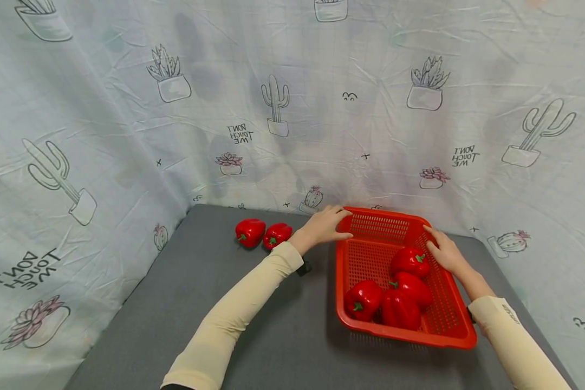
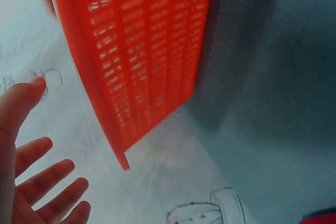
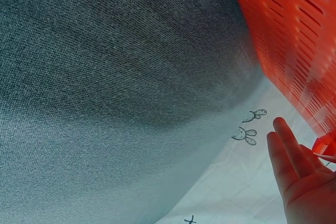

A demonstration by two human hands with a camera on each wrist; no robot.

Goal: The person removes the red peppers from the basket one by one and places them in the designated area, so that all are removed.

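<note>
"Flanking a red, perforated plastic basket [image 1: 368,254] are two bare hands: the left hand [image 1: 324,225] at its far left corner, the right hand [image 1: 446,253] along its right side. Are they gripping it?"

"Not that I'm seeing. The left fingers are spreading loosely, holding nothing, a gap showing from the wrist. The right fingers are lying straight outside the wall; whether that thumb is touching the rim, I can't quite tell."

"And the peppers?"

"Four glossy red bell peppers [image 1: 401,310] are crowding the basket's near part; two more red peppers [image 1: 250,233] are sitting on the dark grey bench [image 1: 185,314], left of the left hand."

"What could be going wrong?"

"Uneven weight, I'm thinking: with a slack hold, a lifted basket could be dipping nearward, its loose load rolling."

"Any writing?"

"The pale, cactus-printed sheet [image 1: 322,135] is showing DON'T TOUCH, mirror-reversed. The cream right sleeve [image 1: 526,344] is carrying dark lettering, too small for reading."
</note>
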